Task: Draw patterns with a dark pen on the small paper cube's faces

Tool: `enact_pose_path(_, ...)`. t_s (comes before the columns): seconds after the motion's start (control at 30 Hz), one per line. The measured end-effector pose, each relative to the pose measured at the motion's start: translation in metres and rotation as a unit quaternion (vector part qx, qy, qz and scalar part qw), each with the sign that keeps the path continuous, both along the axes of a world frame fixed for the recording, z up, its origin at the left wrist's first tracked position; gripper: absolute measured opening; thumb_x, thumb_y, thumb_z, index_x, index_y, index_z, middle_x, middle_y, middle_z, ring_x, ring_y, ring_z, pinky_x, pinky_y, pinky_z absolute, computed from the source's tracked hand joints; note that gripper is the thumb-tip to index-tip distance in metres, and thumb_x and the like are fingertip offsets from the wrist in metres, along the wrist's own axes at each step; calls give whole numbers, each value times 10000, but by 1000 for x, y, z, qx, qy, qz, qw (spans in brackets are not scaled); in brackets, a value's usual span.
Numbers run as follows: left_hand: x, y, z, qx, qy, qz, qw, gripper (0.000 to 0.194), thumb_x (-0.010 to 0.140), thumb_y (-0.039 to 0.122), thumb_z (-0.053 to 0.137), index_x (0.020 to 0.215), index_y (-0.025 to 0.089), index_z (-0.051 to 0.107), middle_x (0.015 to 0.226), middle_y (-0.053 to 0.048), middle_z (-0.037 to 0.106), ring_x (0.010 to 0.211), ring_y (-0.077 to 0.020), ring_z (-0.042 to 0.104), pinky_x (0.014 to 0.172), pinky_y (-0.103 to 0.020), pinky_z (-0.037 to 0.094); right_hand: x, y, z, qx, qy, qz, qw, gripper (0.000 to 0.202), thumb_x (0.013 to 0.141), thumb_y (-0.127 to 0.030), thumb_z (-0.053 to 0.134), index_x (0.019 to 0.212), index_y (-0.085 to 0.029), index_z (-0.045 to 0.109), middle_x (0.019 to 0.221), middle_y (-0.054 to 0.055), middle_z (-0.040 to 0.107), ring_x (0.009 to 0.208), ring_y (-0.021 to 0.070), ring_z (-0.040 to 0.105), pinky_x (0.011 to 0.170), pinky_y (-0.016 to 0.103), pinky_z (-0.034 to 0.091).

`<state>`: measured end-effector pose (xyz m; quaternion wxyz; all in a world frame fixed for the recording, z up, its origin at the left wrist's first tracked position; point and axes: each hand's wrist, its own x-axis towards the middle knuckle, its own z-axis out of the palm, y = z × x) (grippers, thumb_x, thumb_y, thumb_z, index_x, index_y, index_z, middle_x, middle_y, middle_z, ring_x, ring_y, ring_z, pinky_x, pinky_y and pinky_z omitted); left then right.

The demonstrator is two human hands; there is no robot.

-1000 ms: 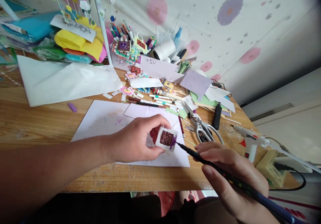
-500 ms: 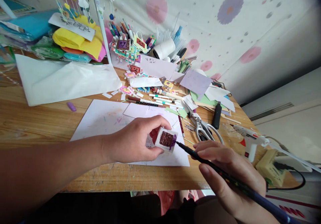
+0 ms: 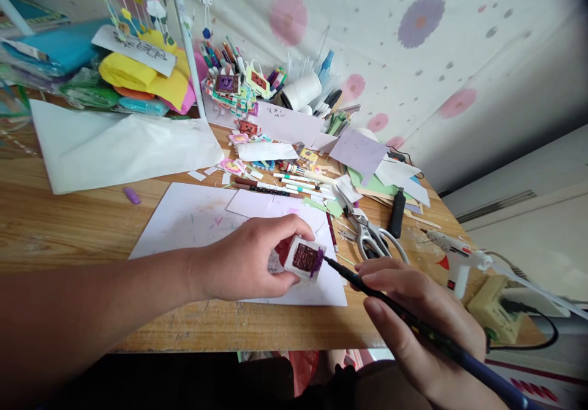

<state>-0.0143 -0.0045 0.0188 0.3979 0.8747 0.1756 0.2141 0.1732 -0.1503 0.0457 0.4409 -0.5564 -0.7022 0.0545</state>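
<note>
Between the thumb and fingers of my left hand (image 3: 257, 257) is a small white square piece (image 3: 294, 265). A dark brown square fills its middle, and purple ink covers part of its right border. My right hand (image 3: 422, 318) grips a dark marker pen (image 3: 395, 306) with a patterned barrel. The pen's tip meets or nearly meets the purple edge; I cannot tell exactly. Under my left hand lies a white sheet of paper (image 3: 184, 220) marked with faint coloured smudges.
Scissors (image 3: 370, 232), a black stick-like object (image 3: 397, 212) and a white glue gun (image 3: 459, 257) lie to the right, near a power strip (image 3: 493, 312). Several markers (image 3: 298, 183) and paper scraps are behind the sheet. A purple cap (image 3: 131, 195) rests on the left.
The pen tip has shifted slightly up along the purple edge of the white piece. Both hands keep nearly the same place and grip.
</note>
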Motion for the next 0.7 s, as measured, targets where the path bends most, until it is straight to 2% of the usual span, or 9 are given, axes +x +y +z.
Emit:
enact_pose_path(0.43, 1, 1, 1, 7, -1, -3, 1000, 396, 643, 116, 609, 1029, 184, 549, 895, -8, 674, 722, -135, 612, 661, -230, 472, 2, -3, 1, 0, -17, -14, 1000, 201, 768, -129, 641, 949, -212, 612, 861, 36, 689, 817, 187, 680, 676, 258, 558)
enact_pose_path(0.7, 1, 1, 0, 8, 1, -1, 1000, 401, 642, 119, 610, 1033, 180, 549, 897, -14, 677, 720, -135, 612, 674, -236, 473, 0, -3, 3, -3, -20, -32, 999, 158, 789, -158, 629, 930, -227, 610, 843, 15, 684, 802, 154, 675, 669, 213, 548)
